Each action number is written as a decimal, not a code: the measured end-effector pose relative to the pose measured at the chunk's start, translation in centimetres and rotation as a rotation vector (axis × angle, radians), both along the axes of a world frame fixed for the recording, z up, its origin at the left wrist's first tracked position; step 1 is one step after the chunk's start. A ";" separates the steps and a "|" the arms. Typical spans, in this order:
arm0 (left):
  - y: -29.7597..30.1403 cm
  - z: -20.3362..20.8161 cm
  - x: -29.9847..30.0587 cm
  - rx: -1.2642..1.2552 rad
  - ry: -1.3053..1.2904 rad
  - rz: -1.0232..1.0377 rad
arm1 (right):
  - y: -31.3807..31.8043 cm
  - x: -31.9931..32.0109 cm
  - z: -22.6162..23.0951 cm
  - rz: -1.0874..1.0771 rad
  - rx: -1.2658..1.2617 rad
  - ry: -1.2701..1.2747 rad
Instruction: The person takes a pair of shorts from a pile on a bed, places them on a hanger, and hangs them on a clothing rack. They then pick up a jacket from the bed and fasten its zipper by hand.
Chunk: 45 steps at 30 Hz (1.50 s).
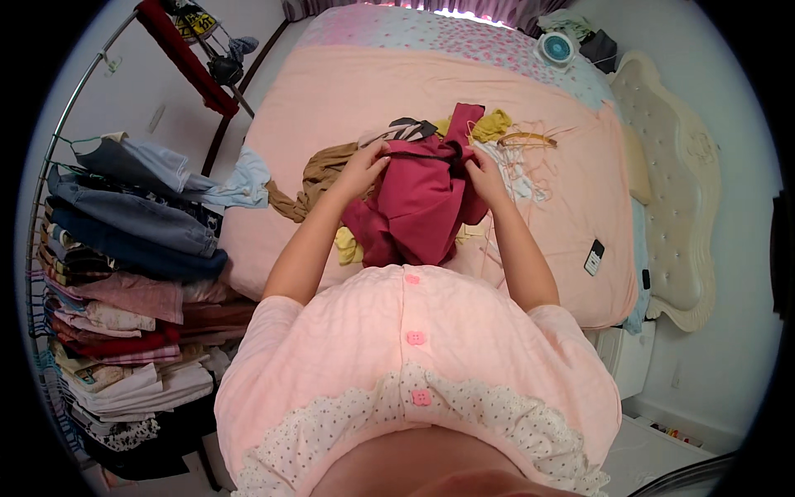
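On the peach bedspread (348, 91) a phone (594, 258) lay to the right and a brown garment (327, 172) to the left. Between them, in front of us, we held the maroon garment (421, 199), its dark-trimmed edge gripped in our left hand (363, 170), its opposite side pinched in our right hand (485, 176).

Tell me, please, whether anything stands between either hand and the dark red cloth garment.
Nothing visible does: the left hand and right hand both hold the dark red cloth garment directly, with its black edging between them.
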<state>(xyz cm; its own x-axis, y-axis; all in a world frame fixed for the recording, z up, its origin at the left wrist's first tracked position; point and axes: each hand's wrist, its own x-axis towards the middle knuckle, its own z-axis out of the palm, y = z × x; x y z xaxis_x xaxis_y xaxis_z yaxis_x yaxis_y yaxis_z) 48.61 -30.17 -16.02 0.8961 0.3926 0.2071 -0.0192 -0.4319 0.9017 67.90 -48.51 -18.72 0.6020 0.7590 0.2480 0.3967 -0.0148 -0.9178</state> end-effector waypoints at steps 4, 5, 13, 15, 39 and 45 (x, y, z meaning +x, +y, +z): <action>-1.4 1.4 0.0 0.106 -0.085 0.017 | -0.5 -1.3 0.8 0.154 -0.081 0.179; -1.6 1.6 0.1 0.146 -0.110 0.013 | -0.3 -2.2 1.5 0.219 -0.087 0.394; -3.0 3.4 -0.3 0.091 0.002 -0.012 | 1.0 -3.9 -3.0 0.092 -0.306 0.030; -2.6 3.1 -0.9 0.092 -0.016 -0.015 | 0.7 -4.3 -0.8 -0.099 -0.218 0.059; -3.5 2.3 2.0 0.245 0.041 -0.006 | 1.1 -3.0 5.0 0.114 -0.086 -0.317; -4.0 4.2 2.6 0.025 0.064 -0.053 | 2.1 -4.4 3.5 0.214 -0.302 -0.131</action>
<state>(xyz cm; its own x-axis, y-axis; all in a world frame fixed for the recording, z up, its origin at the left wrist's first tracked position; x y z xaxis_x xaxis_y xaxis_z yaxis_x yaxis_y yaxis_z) 51.25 -34.14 -11.81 0.9272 0.3396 0.1580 0.0144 -0.4538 0.8910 63.45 -46.44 -15.23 0.4006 0.9144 0.0584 0.5340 -0.1812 -0.8258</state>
